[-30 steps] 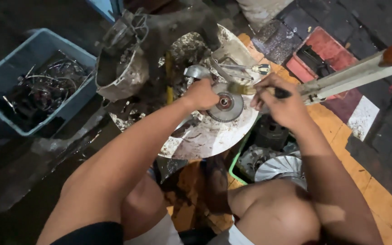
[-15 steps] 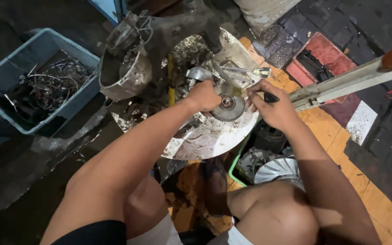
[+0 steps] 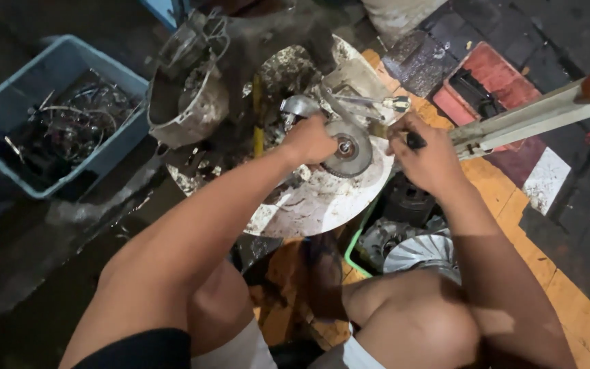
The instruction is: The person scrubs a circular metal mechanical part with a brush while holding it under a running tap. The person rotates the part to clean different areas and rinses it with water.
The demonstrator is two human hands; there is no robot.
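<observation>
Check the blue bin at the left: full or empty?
Partly filled. The blue bin holds a dark tangle of wires and metal parts, lying below its rim.

Dark, wet pavement floor (image 3: 49,273) with orange-painted bands at right. Resting on it: blue plastic bin (image 3: 114,147) of tangled wires at left, grimy round white pan (image 3: 322,205) in the middle, red tray (image 3: 496,72) and green crate (image 3: 351,254) of metal parts at right.
</observation>
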